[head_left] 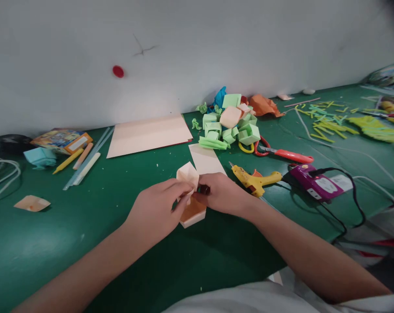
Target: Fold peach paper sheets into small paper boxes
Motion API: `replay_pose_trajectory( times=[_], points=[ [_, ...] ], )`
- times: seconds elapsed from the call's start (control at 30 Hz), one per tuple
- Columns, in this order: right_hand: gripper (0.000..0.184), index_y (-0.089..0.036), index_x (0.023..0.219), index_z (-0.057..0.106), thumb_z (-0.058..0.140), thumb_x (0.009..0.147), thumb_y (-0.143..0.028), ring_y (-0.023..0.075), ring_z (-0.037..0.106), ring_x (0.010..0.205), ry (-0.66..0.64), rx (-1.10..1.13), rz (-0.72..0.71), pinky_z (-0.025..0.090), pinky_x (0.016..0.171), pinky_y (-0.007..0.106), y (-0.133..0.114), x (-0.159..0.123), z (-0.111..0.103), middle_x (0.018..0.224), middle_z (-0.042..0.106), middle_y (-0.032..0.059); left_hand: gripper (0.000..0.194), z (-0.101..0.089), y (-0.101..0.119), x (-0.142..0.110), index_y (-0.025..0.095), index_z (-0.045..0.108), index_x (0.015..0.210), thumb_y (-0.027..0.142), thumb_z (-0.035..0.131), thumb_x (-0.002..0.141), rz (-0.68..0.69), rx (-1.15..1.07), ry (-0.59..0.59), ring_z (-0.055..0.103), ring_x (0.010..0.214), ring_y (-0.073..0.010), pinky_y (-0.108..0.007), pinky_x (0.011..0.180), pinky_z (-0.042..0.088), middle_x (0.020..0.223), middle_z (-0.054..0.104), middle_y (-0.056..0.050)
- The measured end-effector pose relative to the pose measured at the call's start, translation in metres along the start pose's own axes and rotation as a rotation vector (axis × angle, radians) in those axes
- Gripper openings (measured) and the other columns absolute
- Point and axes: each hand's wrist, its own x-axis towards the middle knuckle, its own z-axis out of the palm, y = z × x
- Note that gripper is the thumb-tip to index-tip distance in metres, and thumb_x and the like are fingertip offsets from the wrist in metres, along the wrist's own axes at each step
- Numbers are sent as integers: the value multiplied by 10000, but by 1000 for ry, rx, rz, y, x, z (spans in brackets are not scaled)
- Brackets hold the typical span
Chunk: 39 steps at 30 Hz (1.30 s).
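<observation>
A peach-coloured folded paper box [193, 216] is held just above the green table, in the middle of the head view. My left hand [162, 202] pinches its folded paper from the left, thumb and fingers closed on it. From the right, my right hand [220, 193] grips the same piece, with its fingertips partly hidden behind the paper. One flap [188, 174] stands up above the fingers. Behind the hands lies a flat peach paper strip [208, 158]. A yellow glue gun [257, 179] rests to the right of my right hand.
Several green folded paper boxes [249, 134] are heaped at the back, near red-handled scissors [288, 155]. Peach sheets [148, 134] lie along the wall. A purple power strip [317, 182] with cables sits at right. Glue sticks [88, 168] and a marker [68, 161] lie left.
</observation>
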Motion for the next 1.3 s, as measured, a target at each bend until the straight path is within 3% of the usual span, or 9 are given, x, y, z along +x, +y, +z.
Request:
replay_pose_trajectory(
  times=[0.2,0.47,0.57,0.77,0.87,1.0,1.1,1.3],
  points=[
    [139,-203,936,744,659,852,-133,155,600,745,-25,20,-15,394,654,254,-2,-1,-5,838,710,7,213,-9,-1,3,307,782,974,290,572,946,-106,-212,-27,687,809,-125,-201,609,505,1041,734,26],
    [95,-196,878,734,656,872,-141,146,583,741,-12,-41,-24,367,651,255,-2,-1,-7,798,694,2,230,-1,4,0,275,742,1040,384,559,954,-134,-56,-63,696,828,-177,-259,622,496,1095,746,-9],
    [112,-200,886,734,641,870,-140,139,582,737,7,-64,3,364,646,254,0,0,-8,805,696,-4,231,0,7,-3,290,717,1087,389,549,963,-194,-67,-80,690,760,-172,-266,617,483,970,765,13],
    [60,-201,817,685,651,865,-188,132,576,719,71,-88,50,351,618,251,2,1,-8,789,690,-15,174,-1,1,-5,262,695,908,382,573,939,-274,-146,-34,604,587,-137,-244,525,421,723,694,44],
    [98,-199,761,641,661,857,-205,127,567,693,104,-103,52,342,601,246,2,2,-8,762,680,-18,179,0,0,-6,253,702,923,364,564,946,-214,-143,9,632,648,-145,-237,533,440,797,711,20],
    [113,-200,755,620,670,851,-229,123,553,645,166,-118,81,329,569,238,3,1,-10,727,664,-15,234,3,0,-9,250,693,1086,333,494,998,-87,-153,163,691,863,-165,-236,652,518,1033,741,-21],
    [140,-204,734,602,666,856,-233,121,551,635,186,-111,76,326,558,235,4,1,-11,707,650,-19,210,4,-2,-10,244,679,1097,294,509,985,-72,-141,246,696,870,-162,-255,733,542,1039,741,-19],
    [167,-211,724,575,661,865,-236,122,553,645,211,-125,51,334,565,235,5,2,-10,722,663,-27,190,4,-11,-2,242,634,1028,329,632,859,-303,-202,187,664,710,-163,-264,629,528,838,690,7]
  ],
)
